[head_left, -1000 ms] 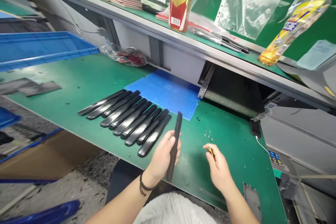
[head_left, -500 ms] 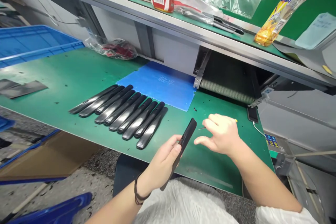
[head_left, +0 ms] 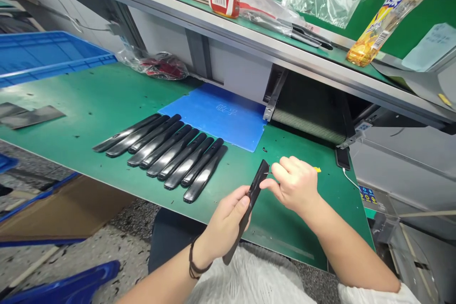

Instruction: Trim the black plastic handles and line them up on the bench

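My left hand (head_left: 230,218) is closed around the middle of a long black plastic piece (head_left: 257,181), held tilted above the table's front edge. In my right hand (head_left: 294,180) is a slim tool with a thin metal tip (head_left: 269,173) and a yellow end (head_left: 317,169); its grip is hidden by the fingers. The metal tip is at the right edge of the piece, near its upper end, and my right thumb lies close to that edge. Several similar black pieces (head_left: 204,175) lie in a slanted row on the table to the left.
Behind the row lies a blue sheet (head_left: 235,118) on the green table (head_left: 92,99). A conveyor belt (head_left: 309,109) opens at the back. Further around are a phone (head_left: 342,157), a blue crate (head_left: 53,59), a plastic bag (head_left: 160,65) and an overhead shelf (head_left: 199,21).
My right hand has moved slightly left, bringing the tool's tip from apart to the edge of the black piece. My left hand has shifted a little right with the piece.
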`<action>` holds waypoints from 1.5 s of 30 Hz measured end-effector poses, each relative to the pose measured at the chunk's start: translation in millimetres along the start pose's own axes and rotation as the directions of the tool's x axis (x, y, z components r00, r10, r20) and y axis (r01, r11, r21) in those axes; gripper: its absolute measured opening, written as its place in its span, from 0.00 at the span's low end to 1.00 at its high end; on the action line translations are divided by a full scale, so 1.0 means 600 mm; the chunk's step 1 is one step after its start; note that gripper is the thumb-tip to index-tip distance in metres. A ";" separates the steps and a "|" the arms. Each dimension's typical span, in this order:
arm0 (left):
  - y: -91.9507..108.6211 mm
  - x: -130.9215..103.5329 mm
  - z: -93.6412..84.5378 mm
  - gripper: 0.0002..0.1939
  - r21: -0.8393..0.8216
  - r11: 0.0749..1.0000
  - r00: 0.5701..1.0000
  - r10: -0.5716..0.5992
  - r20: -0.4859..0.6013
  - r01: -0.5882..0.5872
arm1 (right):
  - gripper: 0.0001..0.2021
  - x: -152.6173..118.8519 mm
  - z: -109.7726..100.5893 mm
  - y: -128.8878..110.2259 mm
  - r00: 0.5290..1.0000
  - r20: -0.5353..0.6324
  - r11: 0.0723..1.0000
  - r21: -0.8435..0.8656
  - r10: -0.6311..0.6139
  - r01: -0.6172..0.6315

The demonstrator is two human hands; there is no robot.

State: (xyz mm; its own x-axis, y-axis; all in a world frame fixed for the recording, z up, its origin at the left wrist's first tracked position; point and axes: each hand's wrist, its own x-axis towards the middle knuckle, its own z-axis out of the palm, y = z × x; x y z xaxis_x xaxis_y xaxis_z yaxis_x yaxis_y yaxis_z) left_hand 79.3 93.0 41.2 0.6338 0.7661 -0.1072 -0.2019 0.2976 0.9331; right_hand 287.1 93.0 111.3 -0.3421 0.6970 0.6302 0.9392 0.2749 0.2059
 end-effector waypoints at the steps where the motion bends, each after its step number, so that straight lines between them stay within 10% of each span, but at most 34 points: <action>1: -0.001 0.002 0.003 0.26 -0.012 1.000 1.000 -0.005 -0.001 0.005 | 0.32 -0.005 0.003 -0.005 1.000 0.002 1.000 0.004 0.026 -0.026; 45: 0.017 0.031 -0.002 0.24 -0.116 0.990 0.951 0.046 -0.304 -0.085 | 0.35 -0.092 0.018 -0.152 0.981 0.195 0.957 0.278 0.022 -0.077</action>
State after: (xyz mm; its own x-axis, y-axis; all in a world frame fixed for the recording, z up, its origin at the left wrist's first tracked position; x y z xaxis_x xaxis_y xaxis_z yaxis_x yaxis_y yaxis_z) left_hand 88.0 110.8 48.4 0.3665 0.9159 -0.1634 -0.3403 0.2955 0.8927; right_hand 220.3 36.4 49.7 -0.3204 0.8187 0.4765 0.9173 0.3937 -0.0596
